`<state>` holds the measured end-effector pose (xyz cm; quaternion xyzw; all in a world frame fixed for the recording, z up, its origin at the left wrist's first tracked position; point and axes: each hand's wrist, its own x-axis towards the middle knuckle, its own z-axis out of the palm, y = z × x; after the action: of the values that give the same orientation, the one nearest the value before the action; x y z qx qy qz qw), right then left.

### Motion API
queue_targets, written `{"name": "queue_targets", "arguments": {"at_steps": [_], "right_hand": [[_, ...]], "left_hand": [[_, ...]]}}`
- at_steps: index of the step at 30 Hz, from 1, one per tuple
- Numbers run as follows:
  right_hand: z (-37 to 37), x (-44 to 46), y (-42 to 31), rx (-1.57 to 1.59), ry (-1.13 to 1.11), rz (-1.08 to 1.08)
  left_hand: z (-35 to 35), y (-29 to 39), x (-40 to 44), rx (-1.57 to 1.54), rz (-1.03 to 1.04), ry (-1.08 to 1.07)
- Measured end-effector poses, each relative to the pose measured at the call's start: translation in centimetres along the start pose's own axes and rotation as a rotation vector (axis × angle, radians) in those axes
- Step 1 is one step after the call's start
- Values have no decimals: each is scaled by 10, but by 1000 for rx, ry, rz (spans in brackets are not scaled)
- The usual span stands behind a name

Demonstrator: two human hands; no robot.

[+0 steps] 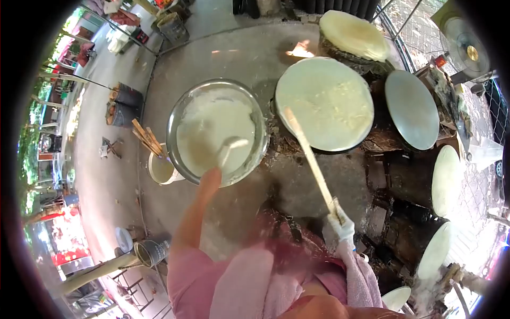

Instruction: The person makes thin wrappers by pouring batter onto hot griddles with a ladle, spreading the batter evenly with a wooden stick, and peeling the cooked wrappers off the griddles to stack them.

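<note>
My left hand (211,178) is closed round the handle of a ladle (234,144) at the near rim of a large metal bowl (175,109). The ladle's head is in the pale batter (204,127). My right hand (341,226), wrapped in a white covering, grips a long flat wooden stick (313,159). The stick's far tip lies over the left part of a round griddle (329,146), whose top is covered by a thin pale layer (324,101), lumpy on its right side.
A stack of pale round sheets (353,34) stands behind the griddle, near a flame (301,49). Another round plate (411,109) is on the right. Beside the bowl stands a white bucket (161,169) with wooden sticks (147,137). A fan (470,52) is at the upper right.
</note>
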<state>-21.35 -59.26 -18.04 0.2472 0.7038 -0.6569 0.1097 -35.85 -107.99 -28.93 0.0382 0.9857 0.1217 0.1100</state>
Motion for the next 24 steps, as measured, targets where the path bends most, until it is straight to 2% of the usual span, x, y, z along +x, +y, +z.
{"name": "queue_targets", "arguments": {"at_steps": [1, 2, 4, 6, 9, 12, 14, 16, 18, 19, 22, 23, 24], "right_hand": [[21, -1, 3, -29, -10, 21], [39, -3, -4, -105, 5, 141], [71, -8, -26, -134, 93, 155], [83, -9, -38, -186, 161, 205], [103, -11, -47, -170, 194, 269], [110, -14, -41, -173, 159, 291], [106, -18, -7, -201, 121, 264], [112, -22, -12, -300, 34, 311], [109, -29, -8, -394, -89, 304], [109, -33, -6, -411, -189, 346], [109, -36, 6, -994, -448, 371], [103, -36, 29, -1060, -568, 372], [95, -37, 52, -1047, -597, 358]], "left_hand": [[12, -20, 27, 56, 34, -157], [20, -36, 54, 110, 69, -311], [22, -35, 109, 151, -8, -384], [22, -35, 148, 94, 110, -119], [49, -61, 192, 198, 146, -196], [90, -118, 164, 197, 339, -358], [67, -99, 115, -7, 101, -647], [131, -126, 53, -740, -323, -488], [86, -78, 21, -921, -646, -814], [71, -62, 0, -1178, -696, -837], [57, -11, -49, -1902, -697, -833], [56, 10, -59, -2044, -701, -747], [53, 33, -68, -2185, -699, -655]]}}
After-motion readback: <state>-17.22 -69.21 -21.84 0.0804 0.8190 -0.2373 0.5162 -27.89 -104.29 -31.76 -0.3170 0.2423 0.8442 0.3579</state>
